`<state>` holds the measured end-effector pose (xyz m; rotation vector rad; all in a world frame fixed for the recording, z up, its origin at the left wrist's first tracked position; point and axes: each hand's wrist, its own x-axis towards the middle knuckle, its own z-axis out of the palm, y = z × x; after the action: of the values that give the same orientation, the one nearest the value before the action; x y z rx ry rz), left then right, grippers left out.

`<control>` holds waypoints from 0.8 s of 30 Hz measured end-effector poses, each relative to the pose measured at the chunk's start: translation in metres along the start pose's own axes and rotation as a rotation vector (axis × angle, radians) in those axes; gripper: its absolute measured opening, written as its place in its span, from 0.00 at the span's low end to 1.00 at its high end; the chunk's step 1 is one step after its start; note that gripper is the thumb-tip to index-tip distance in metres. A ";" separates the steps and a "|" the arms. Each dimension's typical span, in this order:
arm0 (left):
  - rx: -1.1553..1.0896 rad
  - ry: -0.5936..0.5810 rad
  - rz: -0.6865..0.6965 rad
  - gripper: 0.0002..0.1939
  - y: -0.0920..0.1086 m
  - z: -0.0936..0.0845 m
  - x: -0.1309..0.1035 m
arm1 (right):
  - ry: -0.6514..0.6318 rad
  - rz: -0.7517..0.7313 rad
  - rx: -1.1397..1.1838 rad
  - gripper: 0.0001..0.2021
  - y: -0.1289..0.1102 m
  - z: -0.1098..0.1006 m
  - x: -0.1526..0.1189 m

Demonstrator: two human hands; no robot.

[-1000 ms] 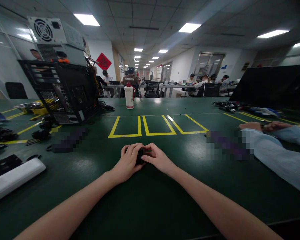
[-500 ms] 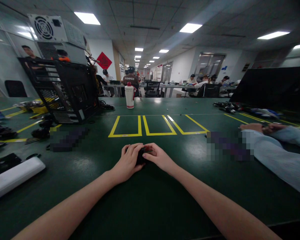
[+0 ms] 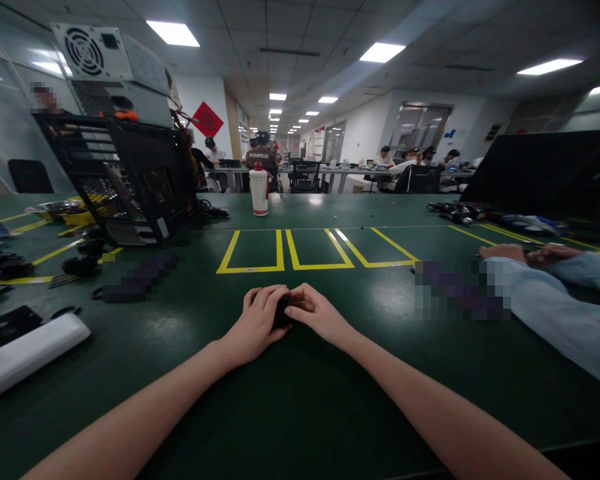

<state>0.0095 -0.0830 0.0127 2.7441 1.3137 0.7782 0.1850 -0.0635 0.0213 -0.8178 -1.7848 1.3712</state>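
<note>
A small black object [image 3: 282,312] rests low over the green table [image 3: 280,413], mostly hidden by my fingers, so its kind does not show. My left hand [image 3: 257,323] is wrapped around its left side, with the fingers over the top and the thumb below. From the right, my right hand [image 3: 321,316] pinches the same object with bent fingers and thumb. Yellow tape outlines [image 3: 323,267] lie on the table just beyond both hands.
At the left stand an open black computer case [image 3: 140,187] and a white power strip-like bar [image 3: 35,357]. A white tumbler [image 3: 259,192] stands at the back. A co-worker's sleeved arm [image 3: 545,307] and a dark monitor [image 3: 545,170] are at the right.
Both hands stay closed around the black object in almost the same place. The right fingers shift very slightly; the view tilts a little.
</note>
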 end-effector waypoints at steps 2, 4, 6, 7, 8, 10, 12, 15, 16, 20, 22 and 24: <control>0.002 0.006 0.003 0.31 0.000 0.001 0.000 | 0.012 0.025 -0.019 0.17 -0.001 0.000 0.000; 0.000 0.011 0.006 0.31 -0.001 0.001 0.000 | 0.003 0.034 -0.045 0.18 -0.002 0.000 -0.002; -0.003 0.007 0.007 0.31 -0.001 0.001 -0.001 | -0.014 0.011 -0.062 0.17 -0.005 0.001 -0.005; -0.003 0.004 0.005 0.31 -0.002 0.001 -0.001 | -0.022 -0.004 -0.065 0.17 -0.006 0.001 -0.006; 0.000 -0.001 0.004 0.32 -0.002 0.001 -0.001 | -0.028 -0.015 -0.065 0.17 -0.006 0.001 -0.007; 0.011 0.001 0.002 0.33 -0.002 0.001 -0.001 | -0.026 -0.025 -0.055 0.17 -0.007 0.002 -0.008; 0.027 0.008 0.012 0.32 -0.001 0.000 -0.001 | -0.007 -0.028 -0.048 0.14 -0.006 0.002 -0.007; 0.052 0.007 0.039 0.31 0.001 0.000 0.000 | 0.042 -0.052 -0.044 0.07 -0.003 0.003 -0.003; 0.054 0.008 0.040 0.31 0.001 0.000 0.000 | 0.044 -0.053 -0.035 0.07 -0.002 0.003 -0.002; 0.017 0.024 0.016 0.31 0.000 0.001 0.000 | 0.051 0.003 -0.005 0.13 -0.004 0.004 -0.001; 0.001 0.025 0.010 0.31 -0.001 0.002 0.000 | 0.069 0.049 -0.023 0.17 -0.004 0.004 -0.002; -0.007 0.021 0.004 0.32 -0.002 0.002 0.000 | 0.047 0.063 -0.028 0.18 -0.004 0.003 -0.004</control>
<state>0.0092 -0.0815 0.0106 2.7415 1.3072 0.8131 0.1841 -0.0688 0.0237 -0.9205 -1.7596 1.3585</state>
